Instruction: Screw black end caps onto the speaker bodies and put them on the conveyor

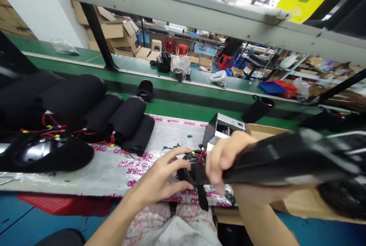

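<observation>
My left hand [164, 177] is curled around the near end of a black round part [197, 168] with red wires, thumb and fingertips on its edge. A dark strap [203, 198] hangs below it. My right hand [225, 158] is closed on a long black object [274, 158], smeared by motion, that stretches off to the right; its exact kind cannot be made out. Just behind the hands stands a black and silver device [224, 126]. Several black fabric-covered cylinders [127, 116] with red wires at their ends lie to the left.
Printed plastic film [137, 169] covers the bench in front of me. A green conveyor surface [177, 105] runs behind it, with another black cylinder [259, 108] on it. An open cardboard box [305, 204] stands at right. A metal shelf beam [171, 5] crosses overhead.
</observation>
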`<state>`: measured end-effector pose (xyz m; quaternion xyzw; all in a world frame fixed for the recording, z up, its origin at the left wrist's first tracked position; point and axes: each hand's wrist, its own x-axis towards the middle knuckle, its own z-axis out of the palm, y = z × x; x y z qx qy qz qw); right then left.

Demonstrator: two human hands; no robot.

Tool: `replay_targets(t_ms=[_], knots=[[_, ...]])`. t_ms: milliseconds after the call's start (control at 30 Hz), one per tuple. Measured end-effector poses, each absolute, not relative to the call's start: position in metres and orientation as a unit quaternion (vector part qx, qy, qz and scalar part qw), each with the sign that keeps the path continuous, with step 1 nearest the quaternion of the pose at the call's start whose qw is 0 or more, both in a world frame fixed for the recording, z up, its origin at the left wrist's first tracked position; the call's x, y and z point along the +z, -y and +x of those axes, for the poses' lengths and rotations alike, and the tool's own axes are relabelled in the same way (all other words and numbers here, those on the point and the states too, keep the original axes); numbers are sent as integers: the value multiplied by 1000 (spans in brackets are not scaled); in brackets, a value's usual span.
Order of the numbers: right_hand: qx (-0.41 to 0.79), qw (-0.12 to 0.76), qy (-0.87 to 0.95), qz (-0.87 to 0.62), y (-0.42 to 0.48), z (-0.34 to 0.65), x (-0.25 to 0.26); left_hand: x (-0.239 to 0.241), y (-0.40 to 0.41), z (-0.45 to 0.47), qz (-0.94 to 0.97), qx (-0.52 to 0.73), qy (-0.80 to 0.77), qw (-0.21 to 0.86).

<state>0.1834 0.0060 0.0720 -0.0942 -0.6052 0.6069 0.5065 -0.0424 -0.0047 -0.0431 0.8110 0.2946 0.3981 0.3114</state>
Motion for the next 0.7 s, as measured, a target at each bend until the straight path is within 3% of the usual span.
replay_targets(t_ms=[100,233,400,533,700], knots=[[490,647,573,-117,-2,213,95,-42,-10,-46,774,438,-327,318],[485,713,476,-173,-1,249,109,-32,-64,-39,693,516,-397,309],[575,654,491,-9,-18,258,76,-10,-165,-3,665,524,-495,197],[645,572,491,129,-25,257,55,-8,-222,19,663,487,-537,186],[663,551,473,180,-24,257,49,1,-241,16,670,445,-561,194]])
